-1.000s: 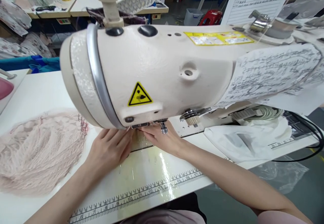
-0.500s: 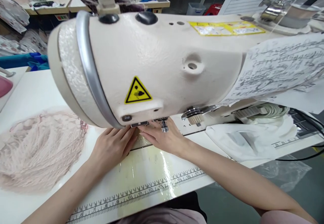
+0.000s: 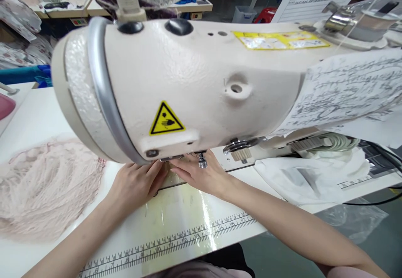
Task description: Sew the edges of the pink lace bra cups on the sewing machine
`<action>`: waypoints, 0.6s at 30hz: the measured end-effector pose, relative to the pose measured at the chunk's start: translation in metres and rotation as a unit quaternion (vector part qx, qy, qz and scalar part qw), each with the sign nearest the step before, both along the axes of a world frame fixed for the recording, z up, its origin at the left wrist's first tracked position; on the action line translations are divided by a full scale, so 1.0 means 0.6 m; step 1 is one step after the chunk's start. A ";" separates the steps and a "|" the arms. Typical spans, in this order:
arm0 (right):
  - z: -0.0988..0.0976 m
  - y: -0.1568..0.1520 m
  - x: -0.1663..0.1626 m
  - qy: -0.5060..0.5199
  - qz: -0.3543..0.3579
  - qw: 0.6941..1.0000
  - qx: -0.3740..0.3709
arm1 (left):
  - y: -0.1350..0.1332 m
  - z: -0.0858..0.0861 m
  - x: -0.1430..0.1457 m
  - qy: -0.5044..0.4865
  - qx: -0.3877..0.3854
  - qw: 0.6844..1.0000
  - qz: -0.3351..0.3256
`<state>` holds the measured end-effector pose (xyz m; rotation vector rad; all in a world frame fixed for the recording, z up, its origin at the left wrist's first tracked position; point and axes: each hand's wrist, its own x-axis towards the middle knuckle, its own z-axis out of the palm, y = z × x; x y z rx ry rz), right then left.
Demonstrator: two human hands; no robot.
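A cream sewing machine fills the middle of the view, and its head hides the needle area. My left hand lies flat on the white table, its fingers stretched towards the spot under the head. My right hand rests opposite it with fingers stretched to the left, beside a small metal screw on the presser bar. The fingertips of both hands nearly meet under the head and are partly hidden. I cannot see any fabric between them.
A heap of pale pink lace lies on the table at the left. A measuring scale runs along the table's front edge. White cloth and a black cable lie at the right. A patterned sheet drapes over the machine arm.
My head has moved closer and a little lower, so the machine looks larger. Both hands have stayed at the same spot under the head.
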<state>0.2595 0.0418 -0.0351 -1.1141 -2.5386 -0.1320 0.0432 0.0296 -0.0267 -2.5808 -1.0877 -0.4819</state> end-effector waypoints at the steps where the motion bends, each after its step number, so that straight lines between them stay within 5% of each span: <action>1: 0.000 -0.001 0.000 -0.005 -0.003 1.000 0.000 | 0.000 0.000 0.000 0.000 0.000 1.000 0.000; 18: -0.005 -0.003 -0.006 -0.025 -0.028 0.999 -0.016 | 0.000 0.002 0.005 0.016 -0.002 1.000 0.014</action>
